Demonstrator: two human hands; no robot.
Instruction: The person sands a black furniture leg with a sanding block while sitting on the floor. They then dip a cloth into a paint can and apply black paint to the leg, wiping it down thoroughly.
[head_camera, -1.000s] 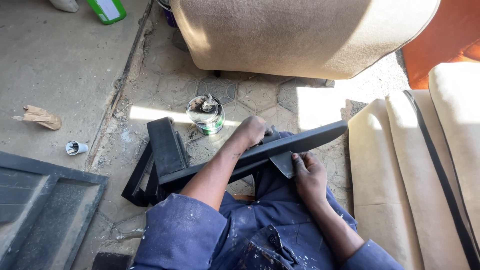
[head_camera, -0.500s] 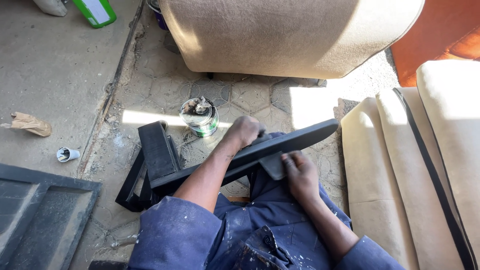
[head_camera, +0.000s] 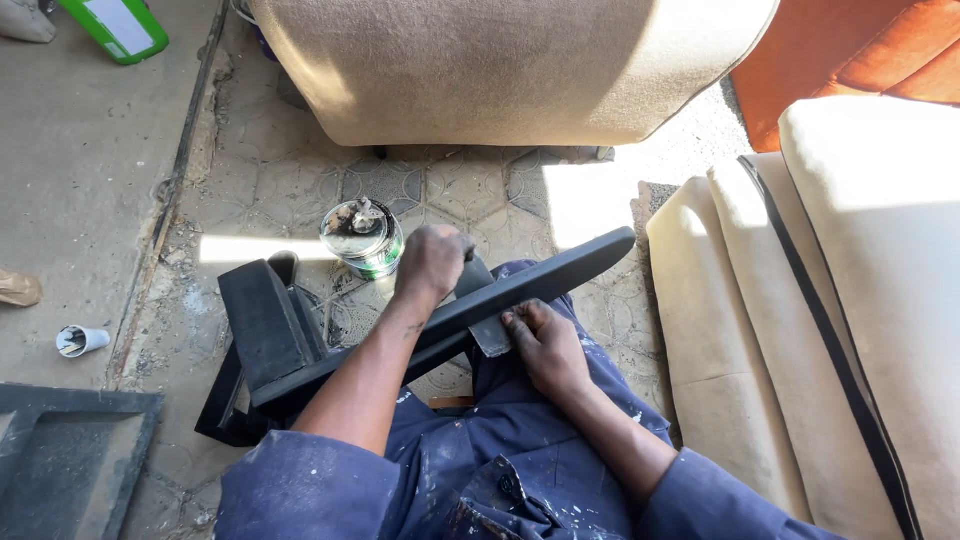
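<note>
A long black plastic trim panel lies across my lap, running from lower left to upper right, with a boxy black end at the left. My left hand grips its upper edge near the middle, fingers curled over it. My right hand presses a small grey flat piece against the panel's underside. My blue paint-spattered overalls fill the lower frame.
An open tin with a crusted top stands on the patterned paving just beyond my left hand. A beige seat cushion lies ahead, cream upholstery with black piping at the right, a black moulded panel lower left, a small white cap and a green bottle on the concrete.
The view has shifted slightly. My right hand has slid a little along the panel's underside with the grey piece; my left hand keeps its grip.
</note>
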